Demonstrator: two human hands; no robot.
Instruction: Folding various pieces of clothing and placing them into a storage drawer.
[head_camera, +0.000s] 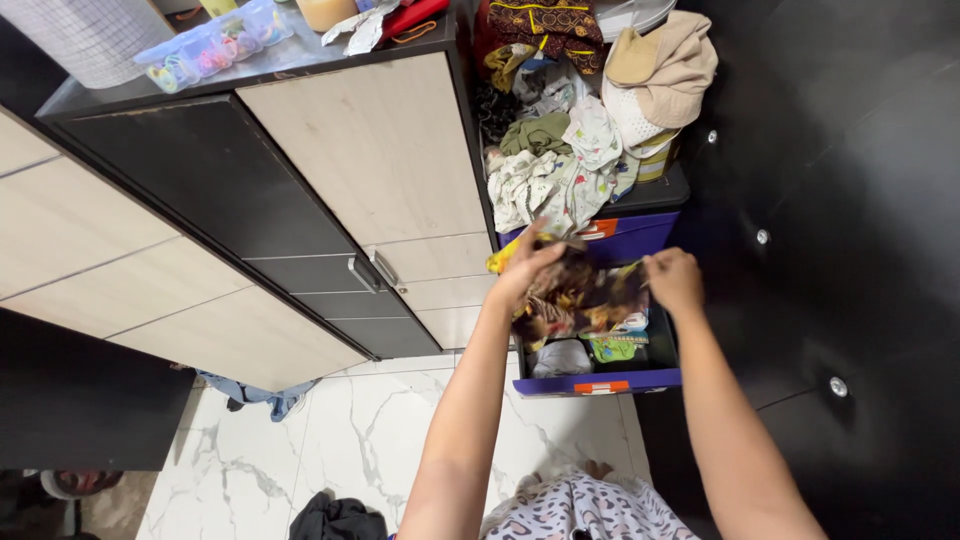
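I see my left hand (527, 262) and right hand (673, 280) each pinched shut on an upper edge of a dark patterned cloth (575, 298), which hangs stretched between them, held up above the open blue drawer (600, 384). Folded clothes (590, 350) lie in the drawer beneath the cloth, and a heap of laundry (560, 160) with a beige hat (665, 65) sits on top of the drawer unit behind my hands. To my left stands a black and pale wood cabinet (330, 190) with a clear plastic box (205, 45) on its top, while a dark garment (335, 518) lies on the white marble floor (300, 450) near my left elbow.
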